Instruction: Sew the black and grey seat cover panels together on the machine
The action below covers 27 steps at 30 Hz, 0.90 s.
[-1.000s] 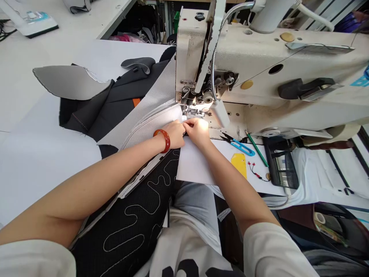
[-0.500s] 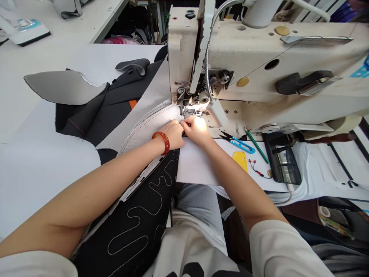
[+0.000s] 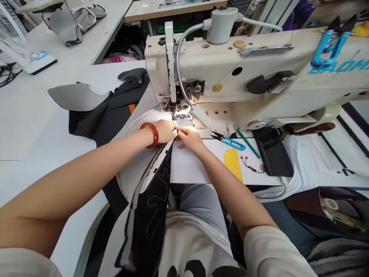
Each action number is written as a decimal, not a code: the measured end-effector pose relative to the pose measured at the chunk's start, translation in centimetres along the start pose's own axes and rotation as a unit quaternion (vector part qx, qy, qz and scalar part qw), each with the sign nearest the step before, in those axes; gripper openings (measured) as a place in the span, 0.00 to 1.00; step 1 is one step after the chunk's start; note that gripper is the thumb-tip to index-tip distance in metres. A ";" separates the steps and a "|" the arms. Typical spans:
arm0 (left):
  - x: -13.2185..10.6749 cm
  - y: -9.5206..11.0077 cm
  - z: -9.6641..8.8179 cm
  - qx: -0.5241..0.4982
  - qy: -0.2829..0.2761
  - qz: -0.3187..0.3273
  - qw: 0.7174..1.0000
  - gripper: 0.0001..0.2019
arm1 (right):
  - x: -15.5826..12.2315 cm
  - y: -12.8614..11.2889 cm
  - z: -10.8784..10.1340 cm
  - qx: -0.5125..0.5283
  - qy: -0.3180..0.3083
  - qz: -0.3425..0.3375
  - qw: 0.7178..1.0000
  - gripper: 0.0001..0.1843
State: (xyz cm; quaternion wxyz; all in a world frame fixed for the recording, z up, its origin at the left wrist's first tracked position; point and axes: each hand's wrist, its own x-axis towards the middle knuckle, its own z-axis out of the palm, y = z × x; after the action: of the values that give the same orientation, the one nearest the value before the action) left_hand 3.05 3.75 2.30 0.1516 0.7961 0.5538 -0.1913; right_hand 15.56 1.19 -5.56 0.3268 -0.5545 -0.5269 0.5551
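my left fingers (image 3: 173,133) and right fingers (image 3: 181,130) meet at the top end of black fabric (image 3: 152,200) with wavy pale stitching, just in front of the lit needle area of the sewing machine (image 3: 225,65); their exact grip is too small to tell. a red bangle (image 3: 152,135) circles my left wrist. to the right of my right hand, blue snips (image 3: 235,144), a green pencil (image 3: 248,143), a yellow piece (image 3: 233,164) and a beaded string (image 3: 250,167) lie on the white counter (image 3: 190,165).
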 end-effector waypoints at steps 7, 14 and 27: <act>-0.6 -0.2 -0.5 -0.115 -0.057 -0.087 0.988 0.19 | -0.5 -1.8 -0.3 0.064 -0.024 0.098 0.993 0.23; 0.0 -1.5 -1.6 -0.185 -0.028 -0.104 0.977 0.14 | -0.9 -2.7 1.4 0.307 -0.109 0.155 0.933 0.27; -1.1 2.5 5.5 -0.031 0.070 -0.114 0.990 0.29 | -5.2 1.2 -1.0 -0.068 -0.159 0.099 0.980 0.11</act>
State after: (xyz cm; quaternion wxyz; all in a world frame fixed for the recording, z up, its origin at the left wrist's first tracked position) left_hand 4.31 -0.49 -1.93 0.1145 0.7338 0.6561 -0.1338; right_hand 17.67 -3.74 -5.12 0.1444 -0.5293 -0.5511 0.6287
